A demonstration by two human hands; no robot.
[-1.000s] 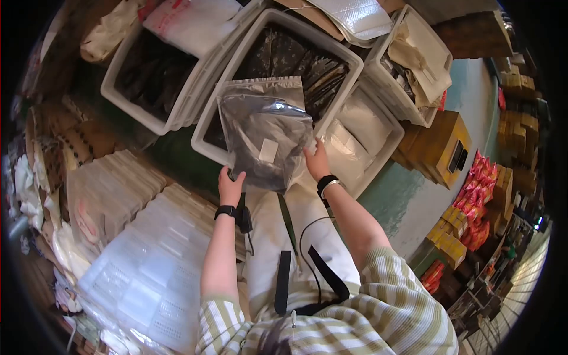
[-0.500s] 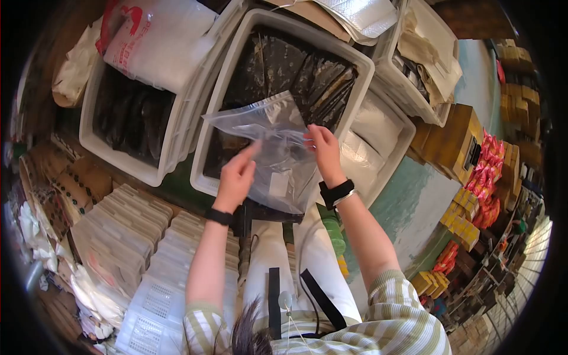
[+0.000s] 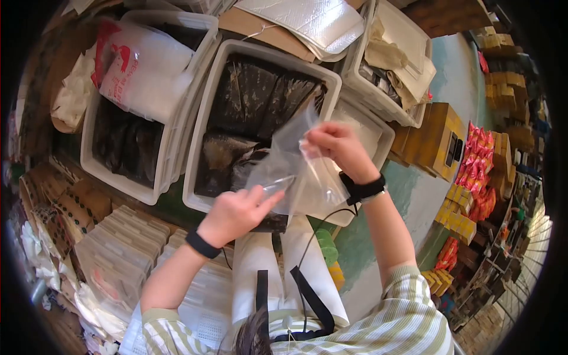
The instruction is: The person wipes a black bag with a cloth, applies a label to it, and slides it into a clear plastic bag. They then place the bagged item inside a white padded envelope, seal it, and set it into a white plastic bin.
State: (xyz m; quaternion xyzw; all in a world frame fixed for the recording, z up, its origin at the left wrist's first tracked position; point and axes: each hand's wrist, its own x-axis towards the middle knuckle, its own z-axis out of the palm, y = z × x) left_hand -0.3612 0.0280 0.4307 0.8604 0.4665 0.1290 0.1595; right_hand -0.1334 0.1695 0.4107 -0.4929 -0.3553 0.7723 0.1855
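Note:
A clear plastic bag (image 3: pixel 288 158) is stretched between my hands in front of the large white bin (image 3: pixel 202 136). My right hand (image 3: pixel 342 151) pinches the bag's upper right part between thumb and fingers. Lower down, my left hand (image 3: pixel 234 216) is closed at the bag's left edge, with its index finger pointing right along the film. Dark, wrapped packages (image 3: pixel 260 89) fill the bin behind the bag. Part of the bin's near right side is hidden by the bag and my right hand.
A second bin (image 3: pixel 89 139) with dark contents stands at left, under a white bag with red print (image 3: pixel 142 71). Silver insulated sheets (image 3: pixel 307 23) lie at the back. Stacked plastic lids (image 3: pixel 121 248) stand front left. Cardboard boxes (image 3: pixel 435 139) stand on the floor at right.
My right hand has moved right and slightly down, pulling the bag along. My left hand has dropped lower. The bag has turned from flat and spread to slanted and creased.

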